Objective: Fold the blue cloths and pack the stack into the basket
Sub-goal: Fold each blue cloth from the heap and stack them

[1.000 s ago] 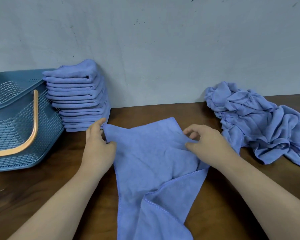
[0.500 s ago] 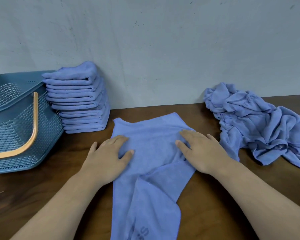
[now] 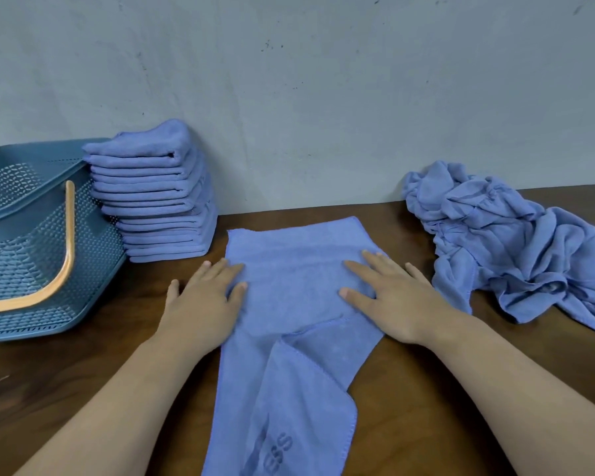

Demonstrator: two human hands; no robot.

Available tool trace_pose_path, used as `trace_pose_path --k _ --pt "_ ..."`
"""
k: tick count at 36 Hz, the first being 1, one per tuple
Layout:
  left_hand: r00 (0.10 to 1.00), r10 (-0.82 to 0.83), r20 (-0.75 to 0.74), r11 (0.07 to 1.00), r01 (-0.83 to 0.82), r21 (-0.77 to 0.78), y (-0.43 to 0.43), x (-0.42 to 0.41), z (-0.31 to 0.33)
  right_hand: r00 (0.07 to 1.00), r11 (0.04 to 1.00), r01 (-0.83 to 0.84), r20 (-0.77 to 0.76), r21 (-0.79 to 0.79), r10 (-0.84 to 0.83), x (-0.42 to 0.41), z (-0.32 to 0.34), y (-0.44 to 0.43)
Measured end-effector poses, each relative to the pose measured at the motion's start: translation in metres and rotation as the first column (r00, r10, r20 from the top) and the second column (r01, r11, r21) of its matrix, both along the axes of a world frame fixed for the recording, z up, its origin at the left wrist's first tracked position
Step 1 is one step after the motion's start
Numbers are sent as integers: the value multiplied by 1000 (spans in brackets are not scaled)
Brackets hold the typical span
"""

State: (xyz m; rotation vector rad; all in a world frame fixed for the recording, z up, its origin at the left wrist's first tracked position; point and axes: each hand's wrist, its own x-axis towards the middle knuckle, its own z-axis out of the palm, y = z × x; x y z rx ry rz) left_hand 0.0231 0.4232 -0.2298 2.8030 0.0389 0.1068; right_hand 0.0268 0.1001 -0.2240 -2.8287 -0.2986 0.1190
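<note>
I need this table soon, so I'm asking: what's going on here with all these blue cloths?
A person is partway through folding them. The left hand and right hand lie flat, fingers straight, on one blue cloth spread on the wooden table, its near end loosely doubled over. A stack of folded cloths stands against the wall, beside the blue basket, not yet packed in it. A crumpled heap of cloths waits on the right.
</note>
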Motion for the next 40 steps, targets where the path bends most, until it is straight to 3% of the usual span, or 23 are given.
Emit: trace_pose_path --k 4,7,10,12,15,19,22,28,36,40 --pt "952 107 288 994 -106 -19 4 4 3 955 986 133 253 97 -153 15 -3 -1" --pt "929 -15 370 991 64 -119 0 -4 7 925 971 -82 380 227 -11 6 0 2" --pt "912 -228 340 944 293 -154 -10 -12 4 907 887 -333 364 320 209 -14 13 15" --pt "913 -302 274 934 341 -106 -18 -14 -3 895 839 -418 314 348 316 -28 24 28" --pt "920 -336 203 939 344 -6 -22 -12 -12 909 840 -412 224 353 352 -42 33 39" --pt "924 -327 199 942 336 -16 -22 -10 -13 920 888 -390 130 243 369 -46 30 43" --pt "924 -330 192 940 340 -19 -23 -12 -9 919 858 -387 63 337 390 -48 31 44" --pt "919 -348 182 927 367 -81 -22 -18 -3 981 772 -158 12 616 191 -75 37 41" --pt "901 -269 340 861 383 -335 -17 -31 6 999 627 46 -29 778 -37 -160 20 7" --pt "908 -174 382 864 327 -384 -17 -51 12 991 551 75 -1 831 -133 -198 23 -15"
